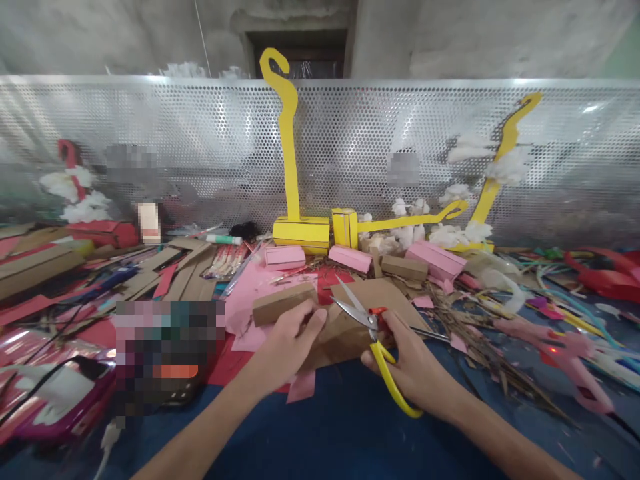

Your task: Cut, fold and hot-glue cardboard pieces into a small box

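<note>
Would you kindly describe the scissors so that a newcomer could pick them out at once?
On the blue table, find the person's right hand. The scissors are in its grasp, blades parted and pointing forward and left. Unlike the yellow hooks behind, they join shiny metal blades to a yellow handle.

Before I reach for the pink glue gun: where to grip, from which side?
Take the pink glue gun by its handle, from the near side: the handle slants toward the near right, black cord at its end. The lit red light suggests it's powered, so I'd avoid the left end, probably the nozzle. The right hand holds scissors; free it first.
</note>
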Motion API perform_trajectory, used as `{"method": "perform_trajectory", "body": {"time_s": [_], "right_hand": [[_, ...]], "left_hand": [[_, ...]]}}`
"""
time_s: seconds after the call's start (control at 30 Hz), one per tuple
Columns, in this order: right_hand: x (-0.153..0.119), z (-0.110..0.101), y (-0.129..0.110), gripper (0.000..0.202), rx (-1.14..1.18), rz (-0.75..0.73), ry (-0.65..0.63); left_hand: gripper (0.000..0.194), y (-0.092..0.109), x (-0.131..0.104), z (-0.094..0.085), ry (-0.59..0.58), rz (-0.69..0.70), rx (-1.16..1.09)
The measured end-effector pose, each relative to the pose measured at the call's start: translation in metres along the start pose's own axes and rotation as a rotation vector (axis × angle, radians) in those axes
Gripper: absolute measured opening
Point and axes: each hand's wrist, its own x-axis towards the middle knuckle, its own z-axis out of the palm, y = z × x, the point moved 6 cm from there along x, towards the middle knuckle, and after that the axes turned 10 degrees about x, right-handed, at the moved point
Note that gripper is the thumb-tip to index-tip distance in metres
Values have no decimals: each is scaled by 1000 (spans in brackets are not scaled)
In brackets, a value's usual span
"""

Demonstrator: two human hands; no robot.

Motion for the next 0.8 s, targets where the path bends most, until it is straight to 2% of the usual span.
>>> {"method": "perform_trajectory", "body": {"time_s": [0.07, 0.13, 0.17, 0.23, 0.27, 0.33, 0.4, 0.47, 0.53, 0.57, 0.63, 0.67, 0.73, 0.8], "right_hand": [[0, 0, -1, 33, 4, -17, 8], [0, -1, -5, 34, 12, -42, 24], [0, -1, -7, 33, 16, -53, 31], [-1, -2, -11, 30, 19, -62, 43], [-1, -2, -12, 28, 17, -64, 45], [-2, -2, -15, 28, 16, -71, 44], [-2, -2, -16, 29, 22, -81, 42], [-3, -3, -15, 31, 31, -86, 43], [-2, -4, -14, 33, 36, -83, 45], [-2, -5, -14, 33, 39, -81, 51], [-1, -5, -13, 33, 50, -78, 63], [-1, -5, -12, 32, 58, -75, 69], [0, -4, -10, 29, 75, -66, 72], [0, -4, -7, 28, 91, -63, 80]], "left_hand": [[26, 5, -16, -18, 49, -6, 114], [30, 1, -34, -40, 109, -42, 244], [34, -6, -43, -52, 150, -75, 330], [47, -24, -58, -80, 319, -126, 715], [50, -37, -64, -90, 333, -154, 857], [48, -65, -68, -97, 209, -123, 1037], [54, -86, -69, -100, 78, -54, 1095], [54, -88, -68, -109, 113, -34, 1057], [48, -73, -65, -117, 211, -87, 996], [45, -60, -63, -116, 238, -105, 967], [39, -34, -57, -108, 261, -203, 713], [39, -21, -51, -94, 178, -212, 558], [40, 7, -37, -54, -35, -167, 236], [34, 25, -22, -17, -160, -130, 3]]}}
